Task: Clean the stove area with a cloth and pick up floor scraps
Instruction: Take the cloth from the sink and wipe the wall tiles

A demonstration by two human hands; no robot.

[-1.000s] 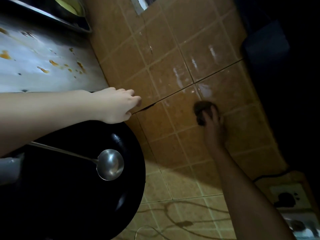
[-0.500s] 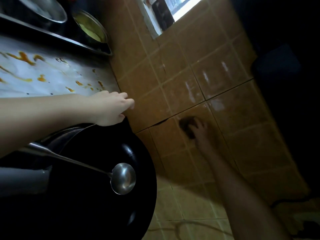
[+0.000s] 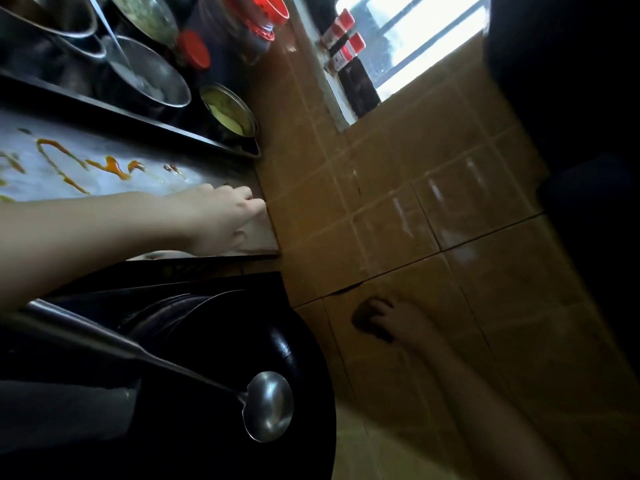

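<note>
Brown wall tiles (image 3: 398,188) fill the middle of the head view, running up to a bright window (image 3: 426,36) at the far right, where two red-capped bottles (image 3: 343,39) stand on the sill.

At the left lies a steel counter (image 3: 104,174) streaked with orange sauce stains (image 3: 86,168). Beyond it, a dark tray (image 3: 194,140) holds several metal containers: a large steel bowl (image 3: 152,74) with a utensil handle leaning in it and a pale residue at the bottom, a small round tin (image 3: 230,110) holding something yellowish, and further bowls at the far left whose contents are too blurred to tell. Behind them stand jars with red lids (image 3: 256,12).

Nearer, a black wok (image 3: 242,375) sits on the stove, with a steel ladle (image 3: 266,405) resting across it, its empty bowl near the wok's right rim.

The left hand (image 3: 221,216) rests on the counter's right corner, fingers curled loosely against the surface beside the wall; it holds nothing that can be seen.

The right hand (image 3: 388,320), in shadow, presses a dark cloth (image 3: 363,318) flat against a wall tile to the right of the wok, fingers spread over it and gripping it.
</note>
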